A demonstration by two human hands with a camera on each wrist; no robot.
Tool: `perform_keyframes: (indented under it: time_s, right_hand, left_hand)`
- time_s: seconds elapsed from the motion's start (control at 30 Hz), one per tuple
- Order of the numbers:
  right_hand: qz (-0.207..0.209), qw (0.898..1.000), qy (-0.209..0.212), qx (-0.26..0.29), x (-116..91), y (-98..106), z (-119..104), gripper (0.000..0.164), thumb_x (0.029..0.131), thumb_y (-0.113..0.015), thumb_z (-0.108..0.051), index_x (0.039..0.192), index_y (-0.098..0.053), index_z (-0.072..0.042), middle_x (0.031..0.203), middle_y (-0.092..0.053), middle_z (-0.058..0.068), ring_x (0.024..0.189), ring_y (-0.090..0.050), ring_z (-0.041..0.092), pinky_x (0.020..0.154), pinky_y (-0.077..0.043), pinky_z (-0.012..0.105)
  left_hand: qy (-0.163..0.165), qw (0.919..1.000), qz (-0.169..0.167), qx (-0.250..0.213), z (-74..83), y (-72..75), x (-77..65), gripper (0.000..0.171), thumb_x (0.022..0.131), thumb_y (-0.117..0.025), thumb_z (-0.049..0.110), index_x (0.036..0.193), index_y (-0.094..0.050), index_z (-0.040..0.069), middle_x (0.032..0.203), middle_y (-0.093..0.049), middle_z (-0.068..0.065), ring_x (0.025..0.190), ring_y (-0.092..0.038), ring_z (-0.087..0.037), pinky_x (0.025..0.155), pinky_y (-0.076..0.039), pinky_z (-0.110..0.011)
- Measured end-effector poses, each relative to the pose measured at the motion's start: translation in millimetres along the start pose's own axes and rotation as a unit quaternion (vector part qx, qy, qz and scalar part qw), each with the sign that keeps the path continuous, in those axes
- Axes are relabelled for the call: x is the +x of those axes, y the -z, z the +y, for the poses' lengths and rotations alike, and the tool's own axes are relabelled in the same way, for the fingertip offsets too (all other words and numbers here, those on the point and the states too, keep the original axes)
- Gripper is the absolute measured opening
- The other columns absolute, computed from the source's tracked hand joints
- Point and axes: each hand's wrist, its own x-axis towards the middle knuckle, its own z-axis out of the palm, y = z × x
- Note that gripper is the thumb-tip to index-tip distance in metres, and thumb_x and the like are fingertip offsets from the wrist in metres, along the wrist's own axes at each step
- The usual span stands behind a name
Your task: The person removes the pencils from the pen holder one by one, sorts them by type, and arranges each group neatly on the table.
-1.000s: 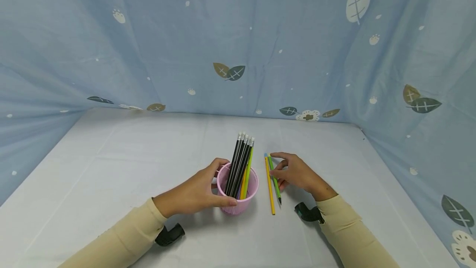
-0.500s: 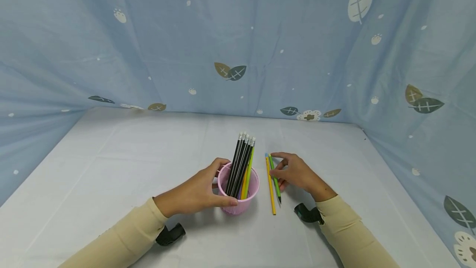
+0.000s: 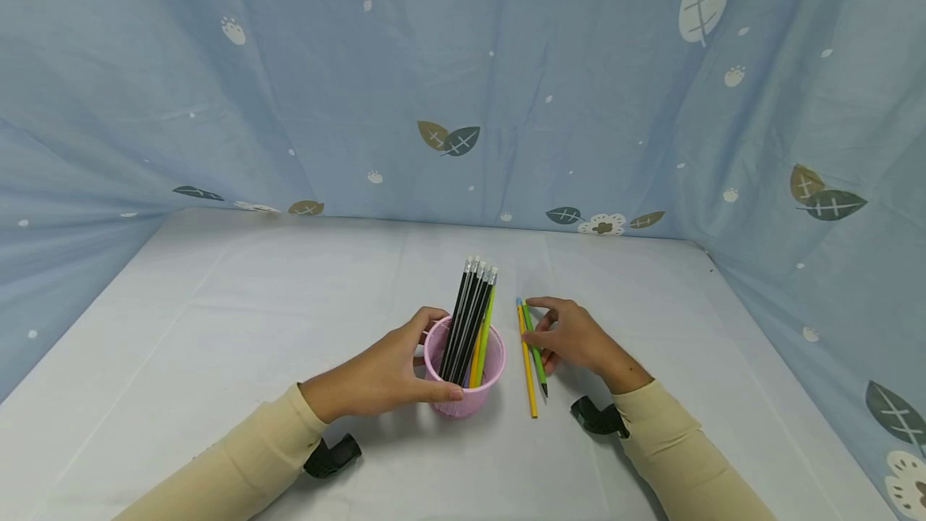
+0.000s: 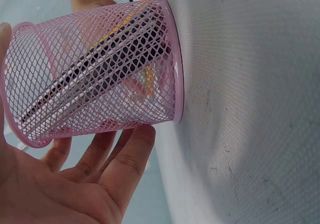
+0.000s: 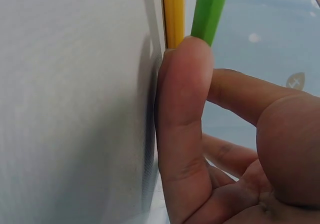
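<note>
My left hand [image 3: 387, 372] grips a pink mesh pencil cup [image 3: 492, 356] from its left side, thumb along the near rim and fingers round the far side. The cup stands on the table, holding several black pencils [image 3: 466, 320] with white erasers, a yellow-green pencil [image 3: 485, 328] and a partly hidden yellow one. My right hand [image 3: 575, 336] is at a green pencil [image 3: 538, 356], with thumb and fingers curled about it. Close beside that, on its left, lies a yellow pencil [image 3: 528, 376]. In the right wrist view, a fingertip touches the green pencil [image 5: 210, 11].
A white cloth covers the table [image 3: 289, 280]. Blue fabric [image 3: 325, 63] with leaf prints hangs along the back and sides. Black straps with small devices sit at the left wrist [image 3: 333, 457] and right wrist [image 3: 599, 415].
</note>
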Motion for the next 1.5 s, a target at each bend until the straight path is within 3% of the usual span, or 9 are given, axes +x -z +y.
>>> perform_keyframes:
  time_s: [0.9,1.23,1.5]
  right_hand:
    - [-0.002,1.0,0.0,-0.001,-2.9,1.5,-2.5,0.065,0.091,-0.074,-0.015,0.149,-0.044,-0.011,0.096,-0.061,0.013,0.053,-0.065,0.019,0.051,-0.06,0.035]
    - [0.025,0.998,0.038,-0.039,-4.9,6.3,-6.9,0.049,0.094,-0.07,-0.021,0.14,-0.055,-0.014,0.098,-0.064,0.011,0.058,-0.063,0.019,0.051,-0.056,0.032]
    - [0.053,0.995,0.087,-0.005,-12.4,5.7,-12.9,0.041,0.096,-0.067,-0.02,0.134,-0.059,-0.009,0.102,-0.065,0.015,0.067,-0.068,0.021,0.053,-0.059,0.033]
  left_hand:
    - [-0.004,1.0,0.002,-0.004,-0.7,-0.6,0.3,0.085,0.077,-0.088,0.032,0.142,-0.035,0.019,0.135,-0.054,0.002,0.126,-0.053,-0.018,0.103,-0.054,-0.026]
    - [-0.001,1.0,0.003,-0.006,-0.3,-0.6,0.0,0.086,0.076,-0.089,0.032,0.142,-0.035,0.02,0.135,-0.054,0.002,0.126,-0.052,-0.017,0.103,-0.053,-0.026]
    - [-0.006,1.0,0.001,-0.006,-0.8,-0.9,0.4,0.086,0.076,-0.088,0.033,0.142,-0.035,0.02,0.136,-0.053,0.003,0.126,-0.052,-0.017,0.103,-0.053,-0.026]
